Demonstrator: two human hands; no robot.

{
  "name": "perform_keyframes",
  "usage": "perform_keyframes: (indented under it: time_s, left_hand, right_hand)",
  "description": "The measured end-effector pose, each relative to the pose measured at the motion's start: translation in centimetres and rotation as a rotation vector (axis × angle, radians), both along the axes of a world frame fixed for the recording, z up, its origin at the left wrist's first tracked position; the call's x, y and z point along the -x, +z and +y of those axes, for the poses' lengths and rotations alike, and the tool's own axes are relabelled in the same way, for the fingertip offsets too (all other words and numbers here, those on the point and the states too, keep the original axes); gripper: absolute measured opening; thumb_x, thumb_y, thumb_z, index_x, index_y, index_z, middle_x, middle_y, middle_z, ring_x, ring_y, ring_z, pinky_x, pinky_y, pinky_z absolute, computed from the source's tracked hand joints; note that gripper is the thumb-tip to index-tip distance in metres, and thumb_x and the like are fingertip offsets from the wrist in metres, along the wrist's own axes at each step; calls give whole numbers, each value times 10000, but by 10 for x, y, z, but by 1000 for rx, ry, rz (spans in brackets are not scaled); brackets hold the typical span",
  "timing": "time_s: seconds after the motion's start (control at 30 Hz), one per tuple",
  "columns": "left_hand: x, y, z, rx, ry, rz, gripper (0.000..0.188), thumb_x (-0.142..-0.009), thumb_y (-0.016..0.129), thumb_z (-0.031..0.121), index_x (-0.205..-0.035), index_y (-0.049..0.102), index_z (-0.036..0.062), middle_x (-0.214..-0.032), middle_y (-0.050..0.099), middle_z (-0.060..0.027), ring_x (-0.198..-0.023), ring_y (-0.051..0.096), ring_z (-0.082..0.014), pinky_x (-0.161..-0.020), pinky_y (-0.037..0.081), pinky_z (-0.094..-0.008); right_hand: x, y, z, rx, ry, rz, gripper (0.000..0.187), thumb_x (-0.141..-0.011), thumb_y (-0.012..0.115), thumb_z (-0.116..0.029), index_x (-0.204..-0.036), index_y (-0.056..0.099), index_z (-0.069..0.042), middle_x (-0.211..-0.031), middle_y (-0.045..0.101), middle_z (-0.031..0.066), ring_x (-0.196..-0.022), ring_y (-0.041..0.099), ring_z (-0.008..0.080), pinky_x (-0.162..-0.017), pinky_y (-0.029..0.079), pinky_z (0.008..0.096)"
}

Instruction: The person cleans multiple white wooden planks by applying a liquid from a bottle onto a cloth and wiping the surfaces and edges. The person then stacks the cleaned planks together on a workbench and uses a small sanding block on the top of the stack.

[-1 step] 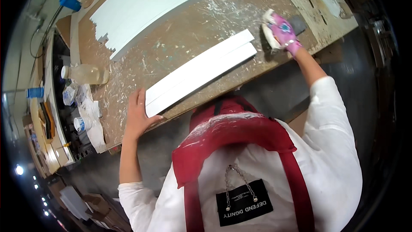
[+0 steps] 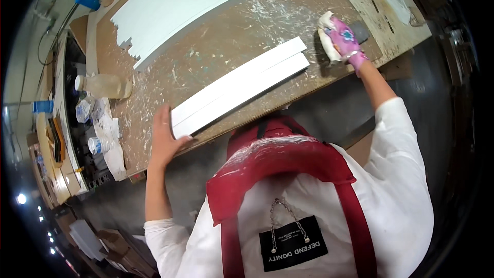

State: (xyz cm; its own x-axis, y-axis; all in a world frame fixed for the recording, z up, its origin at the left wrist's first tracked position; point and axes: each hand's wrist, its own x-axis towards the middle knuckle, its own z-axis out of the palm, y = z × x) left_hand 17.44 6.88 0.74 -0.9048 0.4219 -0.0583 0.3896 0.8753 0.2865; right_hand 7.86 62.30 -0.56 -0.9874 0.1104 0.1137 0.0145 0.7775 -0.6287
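We hold our left hand (image 2: 163, 144) spread against the white strips (image 2: 239, 88) on the counter (image 2: 216, 46). Our gloved right hand (image 2: 346, 42) clutches a whitish cloth (image 2: 327, 41).

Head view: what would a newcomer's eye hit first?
Probably the two bright white strips along the near edge of the bench, bare left hand at their left end. Next, the pink-gloved right hand with a whitish rag, right of them. A jagged-ended white panel fills the upper left.
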Motion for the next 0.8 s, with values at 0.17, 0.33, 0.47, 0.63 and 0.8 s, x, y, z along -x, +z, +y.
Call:
perform_keyframes:
  time_s: [0.17,0.33,0.47,0.63,0.8]
  left_hand:
    - [-8,-76,-25,-704,729,-36,474,-940,474,198,-1361,407,-11,-1369,414,-204,-1252,409,-309,-1052,324,-401]
    - [-12,-35,8,-329,525,169,462,-921,514,276,-1283,504,-11,-1332,455,-225,-1235,414,-385,-1035,329,-452]
    - [-14,-16,51,23,239,377,553,-854,602,351,-1318,489,73,-1347,451,-177,-1258,397,-388,-1052,282,-513]
    - [-8,-21,67,151,273,239,560,-871,571,384,-1373,436,178,-1302,482,-98,-1245,424,-284,-1070,235,-507]
    - [-13,-25,65,167,283,277,539,-878,549,406,-1355,454,174,-1258,497,-97,-1208,443,-290,-1066,238,-507]
  right_hand:
    - [-15,-39,-49,174,124,11,381,-897,558,-165,-1232,523,14,-1182,598,218,-1113,573,340,-969,431,370]
    - [-17,-6,-49,55,233,-134,348,-911,538,-184,-1201,544,9,-1157,618,207,-1077,603,296,-939,468,364]
    - [-44,53,-157,100,418,42,168,-888,527,-161,-1004,598,-63,-990,658,143,-833,655,307,-707,552,369]
    - [-51,27,-166,301,541,-135,161,-868,534,-112,-1010,591,-61,-934,641,62,-837,626,140,-750,529,296]
    - [-24,28,-108,-498,374,-107,239,-812,550,-143,-1034,548,-56,-1014,614,164,-921,622,327,-796,518,387]
